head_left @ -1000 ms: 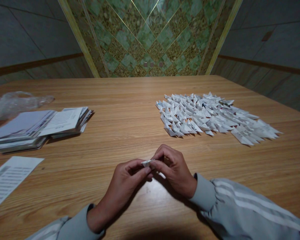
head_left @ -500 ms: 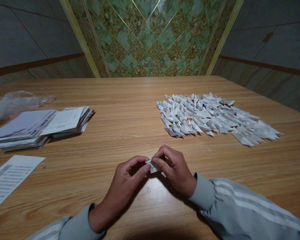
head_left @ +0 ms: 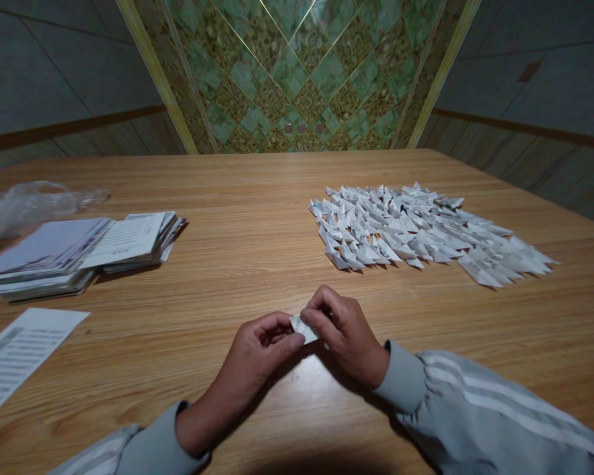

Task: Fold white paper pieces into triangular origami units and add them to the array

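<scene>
Low in the middle of the frame, my left hand [head_left: 257,353] and my right hand [head_left: 344,333] meet just above the wooden counter [head_left: 257,218]. Both pinch one small folded paper piece [head_left: 301,326] between them, my fingertips closed on it from either side, so only a little white corner shows. Grey sleeves with pale stripes run off toward the lower edge. To the right of centre, well apart from my hands, a wide pile of folded paper pieces [head_left: 420,231] lies spread on the counter. At the left edge, a stack of printed sheets [head_left: 84,251] sits fanned out, with a clear plastic bag [head_left: 24,204] crumpled behind it. One loose printed sheet [head_left: 20,353] lies flat at the lower left. Green patterned tiling [head_left: 297,72] fills the wall across the top.
</scene>
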Demonstrator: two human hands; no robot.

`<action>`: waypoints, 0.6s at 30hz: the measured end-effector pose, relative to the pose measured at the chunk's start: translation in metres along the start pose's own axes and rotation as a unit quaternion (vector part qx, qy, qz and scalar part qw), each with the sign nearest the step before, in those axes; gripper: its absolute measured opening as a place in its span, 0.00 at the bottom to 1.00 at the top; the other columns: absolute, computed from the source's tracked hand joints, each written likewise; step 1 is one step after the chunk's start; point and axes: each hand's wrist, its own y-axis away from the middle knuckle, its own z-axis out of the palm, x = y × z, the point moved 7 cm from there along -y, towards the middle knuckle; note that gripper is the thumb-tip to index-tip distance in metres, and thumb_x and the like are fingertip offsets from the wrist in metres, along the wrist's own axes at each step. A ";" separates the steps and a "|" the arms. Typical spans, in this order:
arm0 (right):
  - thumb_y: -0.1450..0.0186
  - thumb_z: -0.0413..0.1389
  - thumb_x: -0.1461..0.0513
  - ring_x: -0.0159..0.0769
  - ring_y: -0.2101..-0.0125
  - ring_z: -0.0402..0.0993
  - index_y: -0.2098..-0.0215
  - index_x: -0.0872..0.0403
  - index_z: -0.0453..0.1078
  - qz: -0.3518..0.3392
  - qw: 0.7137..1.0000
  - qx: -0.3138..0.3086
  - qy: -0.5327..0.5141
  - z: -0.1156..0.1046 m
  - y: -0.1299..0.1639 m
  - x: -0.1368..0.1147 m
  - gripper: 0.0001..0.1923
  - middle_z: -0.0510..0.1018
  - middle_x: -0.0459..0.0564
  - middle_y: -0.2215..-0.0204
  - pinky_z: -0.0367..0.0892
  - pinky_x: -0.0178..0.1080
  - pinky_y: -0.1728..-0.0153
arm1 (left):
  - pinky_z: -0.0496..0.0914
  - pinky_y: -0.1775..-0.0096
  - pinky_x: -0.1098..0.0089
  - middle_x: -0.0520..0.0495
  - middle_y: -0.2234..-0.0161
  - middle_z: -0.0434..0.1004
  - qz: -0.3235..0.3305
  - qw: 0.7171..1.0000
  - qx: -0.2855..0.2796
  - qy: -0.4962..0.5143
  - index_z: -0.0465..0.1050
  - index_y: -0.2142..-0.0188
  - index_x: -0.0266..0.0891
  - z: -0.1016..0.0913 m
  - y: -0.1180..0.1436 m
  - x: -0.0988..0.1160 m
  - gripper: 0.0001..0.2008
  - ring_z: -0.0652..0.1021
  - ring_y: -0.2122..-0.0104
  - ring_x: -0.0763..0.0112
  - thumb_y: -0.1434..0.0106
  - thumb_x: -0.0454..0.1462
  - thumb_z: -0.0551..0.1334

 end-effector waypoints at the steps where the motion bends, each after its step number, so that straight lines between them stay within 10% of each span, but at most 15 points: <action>1: 0.33 0.54 0.62 0.28 0.77 0.62 0.72 0.53 0.64 0.009 1.000 -0.004 -0.014 0.001 0.000 0.001 0.10 0.67 0.40 0.79 0.55 0.32 0.75 | 0.68 0.68 0.71 0.48 0.74 0.79 -0.013 1.000 -0.007 0.005 0.80 0.72 0.36 0.001 0.000 -0.003 0.09 0.75 0.72 0.69 0.44 0.41 0.71; 11: 0.32 0.54 0.54 0.30 0.75 0.64 0.73 0.54 0.67 0.059 0.992 -0.090 -0.071 0.011 0.001 0.011 0.15 0.70 0.42 0.77 0.58 0.33 0.74 | 0.68 0.67 0.70 0.46 0.73 0.79 0.050 0.991 -0.017 -0.120 0.79 0.71 0.37 -0.002 0.006 0.000 0.11 0.75 0.70 0.67 0.37 0.42 0.66; 18: 0.33 0.55 0.57 0.28 0.78 0.62 0.75 0.53 0.64 0.040 0.999 -0.003 -0.020 0.002 0.001 0.009 0.14 0.68 0.41 0.80 0.54 0.33 0.75 | 0.69 0.65 0.70 0.47 0.70 0.79 0.030 0.997 -0.025 -0.060 0.78 0.66 0.37 0.003 0.004 -0.001 0.09 0.76 0.69 0.67 0.38 0.42 0.67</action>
